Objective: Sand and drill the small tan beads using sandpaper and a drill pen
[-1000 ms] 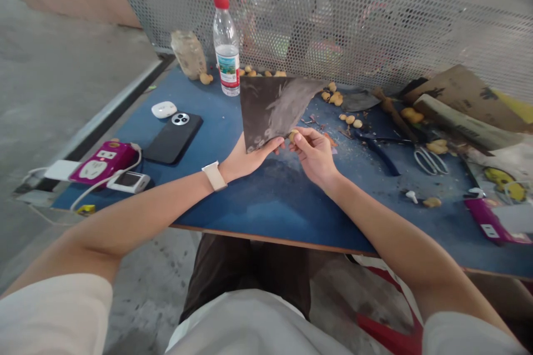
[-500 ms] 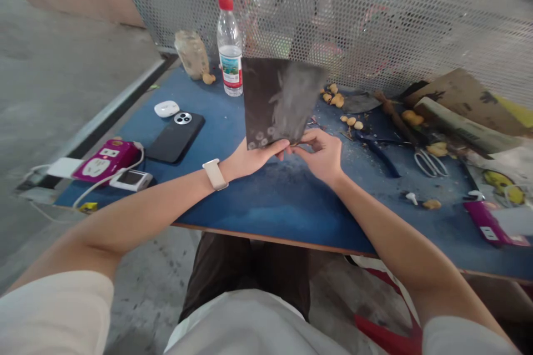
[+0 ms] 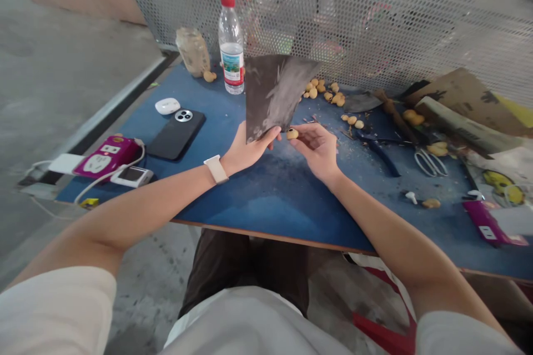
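A dark, flat sheet [image 3: 275, 91] with pale smudges stands tilted above the blue table [image 3: 266, 205]. My left hand [image 3: 250, 150] is closed on its lower edge, the thumb lying across the front. Just right of the sheet, my right hand [image 3: 317, 150] pinches a small tan, round piece [image 3: 292, 133] with a dark spot on top, between thumb and fingertips. Similar tan pieces [image 3: 333, 97] lie in a loose pile behind my right hand, and a few more [image 3: 352, 121] lie to its right.
On the left are a bottle [image 3: 231, 50], a jar [image 3: 194, 52], a black phone [image 3: 177, 134], a white case [image 3: 167, 106] and a purple power strip [image 3: 109, 154]. Pliers [image 3: 381, 155], scissors [image 3: 431, 163] and cardboard [image 3: 470, 100] lie right. Perforated metal [image 3: 375, 22] rises behind.
My right hand has drawn slightly away from the sheet, and the tan piece in its fingers now shows. The sheet has tipped and bowed a little, uncovering more of the pile behind.
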